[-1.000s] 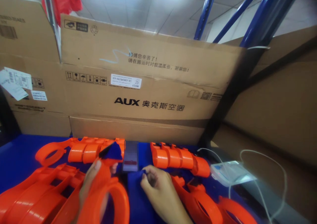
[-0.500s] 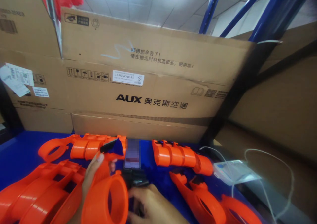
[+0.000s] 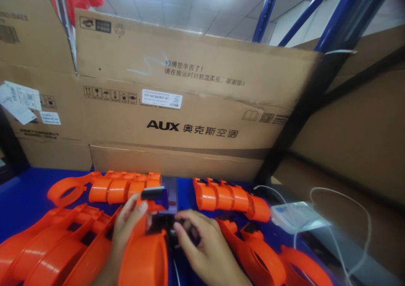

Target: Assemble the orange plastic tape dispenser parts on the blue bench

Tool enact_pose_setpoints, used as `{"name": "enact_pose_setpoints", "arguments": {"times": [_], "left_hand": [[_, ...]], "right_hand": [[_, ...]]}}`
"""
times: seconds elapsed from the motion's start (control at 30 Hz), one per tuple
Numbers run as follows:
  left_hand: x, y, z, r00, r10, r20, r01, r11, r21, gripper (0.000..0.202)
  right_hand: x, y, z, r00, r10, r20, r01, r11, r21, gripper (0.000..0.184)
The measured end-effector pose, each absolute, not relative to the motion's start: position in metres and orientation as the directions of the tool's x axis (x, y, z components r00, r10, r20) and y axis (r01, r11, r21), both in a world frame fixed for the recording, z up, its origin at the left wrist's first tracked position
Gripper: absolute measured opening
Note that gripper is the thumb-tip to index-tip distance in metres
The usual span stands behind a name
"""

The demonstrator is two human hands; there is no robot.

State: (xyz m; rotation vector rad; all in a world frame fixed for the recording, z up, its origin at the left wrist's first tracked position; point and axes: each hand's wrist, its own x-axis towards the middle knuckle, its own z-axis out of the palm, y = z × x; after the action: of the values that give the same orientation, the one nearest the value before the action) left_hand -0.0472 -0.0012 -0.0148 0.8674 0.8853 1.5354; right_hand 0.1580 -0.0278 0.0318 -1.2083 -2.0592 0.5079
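Observation:
My left hand [image 3: 124,227] is closed around an orange plastic part [image 3: 144,258] with a large ring at its near end. A black, pale-edged piece [image 3: 152,193] sits at the part's far end by my left fingers. My right hand [image 3: 211,244] is closed on a small black component [image 3: 162,222], bringing it against the orange part's right side. My fingers hide much of the component, and whether it is fixed there I cannot tell. Just beyond lies a phone [image 3: 172,189], partly covered by the held part.
Orange ringed parts stand in rows on the blue surface at left [image 3: 41,252], back left [image 3: 118,189], back right [image 3: 218,195] and right [image 3: 262,256]. A clear plastic box [image 3: 299,216] and white cable [image 3: 368,227] lie right. A cardboard wall [image 3: 190,151] closes the back.
My right hand has risen with the black component, from beside the ring to the orange part's upper right side. My left hand and the orange part have shifted slightly right.

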Motion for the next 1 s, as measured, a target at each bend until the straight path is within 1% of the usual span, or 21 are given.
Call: {"name": "enact_pose_setpoints", "arguments": {"times": [0.03,0.1,0.13,0.17,0.23,0.3,0.37,0.5,0.57,0.63,0.7,0.8,0.93,1.0], "left_hand": [[-0.044,-0.004,-0.012,-0.096,0.991,0.088,-0.415,-0.12,0.902,0.041],[-0.035,-0.012,-0.006,-0.054,0.987,0.152,-0.352,-0.161,0.922,0.044],[-0.03,-0.018,-0.005,-0.03,0.983,0.183,-0.327,-0.182,0.927,0.044],[-0.024,-0.023,-0.004,0.001,0.978,0.207,-0.31,-0.197,0.93,0.042],[-0.014,-0.032,-0.004,0.06,0.975,0.216,-0.303,-0.188,0.934,0.039],[-0.008,-0.037,-0.006,0.095,0.978,0.184,-0.315,-0.146,0.938,0.038],[-0.005,-0.038,-0.008,0.119,0.981,0.155,-0.328,-0.108,0.939,0.039],[-0.007,-0.033,-0.008,0.178,0.978,0.107,-0.32,-0.045,0.946,0.04],[-0.009,-0.029,-0.009,0.208,0.975,0.074,-0.297,-0.009,0.955,0.039],[-0.01,-0.026,-0.01,0.199,0.979,0.055,-0.288,0.004,0.958,0.039],[-0.011,-0.024,-0.012,0.162,0.986,0.048,-0.297,0.002,0.955,0.038],[-0.011,-0.023,-0.015,0.132,0.99,0.039,-0.312,0.004,0.95,0.037],[-0.01,-0.024,-0.016,0.089,0.996,0.027,-0.308,0.001,0.951,0.036],[-0.009,-0.023,-0.015,0.062,0.998,0.021,-0.312,-0.001,0.95,0.037]], "right_hand": [[0.16,-0.028,0.033,-0.312,0.857,0.409,0.59,0.513,-0.624,0.027],[0.164,-0.031,0.035,-0.295,0.822,0.487,0.588,0.557,-0.586,0.053],[0.166,-0.032,0.035,-0.299,0.803,0.516,0.597,0.579,-0.555,0.062],[0.167,-0.033,0.034,-0.309,0.781,0.542,0.602,0.602,-0.524,0.064],[0.167,-0.033,0.032,-0.334,0.739,0.585,0.588,0.648,-0.483,0.055],[0.166,-0.031,0.031,-0.35,0.707,0.615,0.553,0.686,-0.474,0.044],[0.165,-0.029,0.031,-0.366,0.697,0.617,0.535,0.7,-0.473,0.039],[0.162,-0.028,0.033,-0.452,0.701,0.552,0.553,0.706,-0.443,0.043],[0.161,-0.029,0.032,-0.435,0.716,0.546,0.583,0.687,-0.435,0.051],[0.161,-0.028,0.031,-0.386,0.737,0.556,0.607,0.656,-0.448,0.056],[0.161,-0.027,0.029,-0.358,0.752,0.553,0.616,0.635,-0.466,0.052],[0.162,-0.025,0.029,-0.359,0.762,0.54,0.619,0.627,-0.473,0.038],[0.162,-0.025,0.028,-0.336,0.75,0.571,0.619,0.632,-0.466,0.043],[0.161,-0.026,0.026,-0.325,0.746,0.581,0.628,0.63,-0.457,0.04]]}}
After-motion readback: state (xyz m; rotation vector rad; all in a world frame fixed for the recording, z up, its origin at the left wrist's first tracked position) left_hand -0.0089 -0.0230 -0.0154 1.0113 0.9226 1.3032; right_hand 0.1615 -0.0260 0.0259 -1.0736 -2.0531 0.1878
